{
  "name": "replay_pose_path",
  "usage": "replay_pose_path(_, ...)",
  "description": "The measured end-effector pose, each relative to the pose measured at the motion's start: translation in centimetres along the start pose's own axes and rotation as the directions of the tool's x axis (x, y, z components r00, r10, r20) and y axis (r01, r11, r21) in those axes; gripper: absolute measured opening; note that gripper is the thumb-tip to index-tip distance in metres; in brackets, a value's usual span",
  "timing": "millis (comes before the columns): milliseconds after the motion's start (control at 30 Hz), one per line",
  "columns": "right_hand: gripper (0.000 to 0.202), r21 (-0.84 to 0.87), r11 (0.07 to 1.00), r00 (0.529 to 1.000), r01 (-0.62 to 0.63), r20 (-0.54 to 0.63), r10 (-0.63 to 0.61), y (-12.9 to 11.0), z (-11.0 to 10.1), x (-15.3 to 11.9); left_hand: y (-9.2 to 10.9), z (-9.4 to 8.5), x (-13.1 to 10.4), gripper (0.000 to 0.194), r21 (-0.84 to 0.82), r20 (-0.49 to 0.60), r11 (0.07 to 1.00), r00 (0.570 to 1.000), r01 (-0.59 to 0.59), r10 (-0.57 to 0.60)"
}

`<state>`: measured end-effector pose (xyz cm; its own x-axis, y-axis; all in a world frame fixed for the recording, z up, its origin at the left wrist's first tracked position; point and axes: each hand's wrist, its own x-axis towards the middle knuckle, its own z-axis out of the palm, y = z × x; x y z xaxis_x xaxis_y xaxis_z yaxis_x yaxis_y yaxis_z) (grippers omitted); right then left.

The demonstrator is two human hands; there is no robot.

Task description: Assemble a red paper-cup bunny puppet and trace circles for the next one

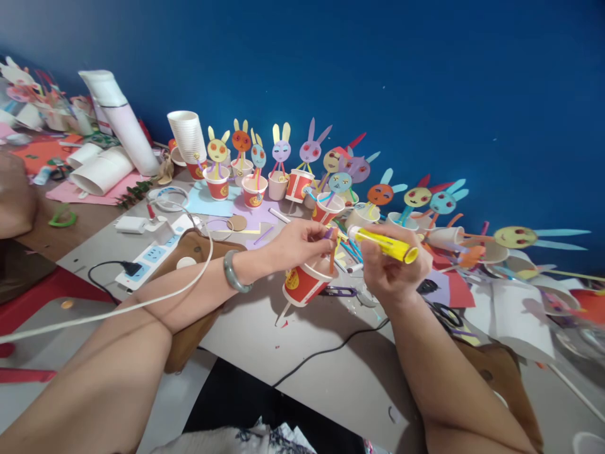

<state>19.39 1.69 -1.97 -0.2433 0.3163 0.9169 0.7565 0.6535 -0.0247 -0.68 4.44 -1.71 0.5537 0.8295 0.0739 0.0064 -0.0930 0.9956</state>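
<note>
My left hand (pixel 302 243), with a jade-like bangle on the wrist, is closed in a pinch on a small paper strip (pixel 332 234), purple and orange, above a red-and-white paper cup (pixel 307 285). The cup is tilted, and a thin white stick (pixel 283 313) shows below it. Wrapped in my right hand (pixel 397 271) is a thick yellow marker (pixel 385 244), its pale tip pointing left toward the strip. I cannot tell whether tip and strip touch. Behind both hands, paper rabbit figures (pixel 311 151) stand in cups along the wall.
At left lie a white power strip (pixel 154 253) with plugs and a white cable (pixel 189 287) crossing over my left forearm. A stack of paper cups (pixel 186 135) and a leaning white flask (pixel 120 120) stand behind. Scissors (pixel 444 313) lie at right. Another person's arm (pixel 14 195) is far left.
</note>
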Motion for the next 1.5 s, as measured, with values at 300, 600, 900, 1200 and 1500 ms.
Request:
replay_pose_path(300, 0.012, 0.046, 0.97, 0.965, 0.238, 0.101, -0.241, -0.4, 1.1, 0.1, -0.2, 0.1, 0.3, 0.008, 0.062, -0.022, 0.996, 0.998, -0.062, 0.064)
replay_pose_path(600, 0.018, 0.009, 0.997, 0.995, 0.078, -0.06, -0.077, 0.3, 0.3, 0.1, -0.1, 0.2, 0.0, 0.019, 0.041, 0.012, 0.999, 1.0, -0.018, 0.018)
replay_pose_path(900, 0.016, -0.043, 0.968, 0.966, 0.246, 0.096, -0.241, -0.2, 1.2, -0.2, -0.7, 0.3, 0.2, 0.008, 0.074, -0.012, 0.993, 0.995, -0.094, 0.095)
replay_pose_path(1200, 0.014, 0.018, 1.0, 0.999, 0.01, -0.052, -0.01, 0.1, 0.5, -0.2, -0.3, 0.4, -0.1, 0.014, 0.037, -0.003, 0.999, 0.999, -0.037, 0.037)
replay_pose_path(1500, 0.012, -0.07, 0.991, 0.993, 0.118, 0.031, -0.116, 0.2, 1.0, 0.0, -0.5, 0.8, -0.1, 0.01, 0.054, -0.012, 0.995, 0.996, -0.085, 0.086)
